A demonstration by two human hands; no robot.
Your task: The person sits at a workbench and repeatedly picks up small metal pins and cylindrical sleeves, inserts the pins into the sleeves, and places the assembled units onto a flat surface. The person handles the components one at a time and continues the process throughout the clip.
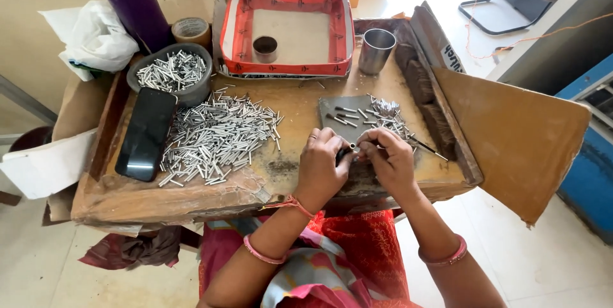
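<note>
Head view, near centre of the wooden tray [191,196]: one small metal tube [352,146], pinched between your left hand [321,166] and right hand [387,161], fingertips meeting so the thin black tool [426,148] reaches it. Beyond, one grey plate [348,111] keeps finished pieces close. Left: one loose tube heap [220,138], one filled bowl [170,73], one phone [146,132]. Far: two cups, one red-lined box [287,27].

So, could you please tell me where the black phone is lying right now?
In the head view, the black phone lies flat at the left end of the wooden tray, just below the grey bowl of metal tubes and left of the loose tube pile.
</note>
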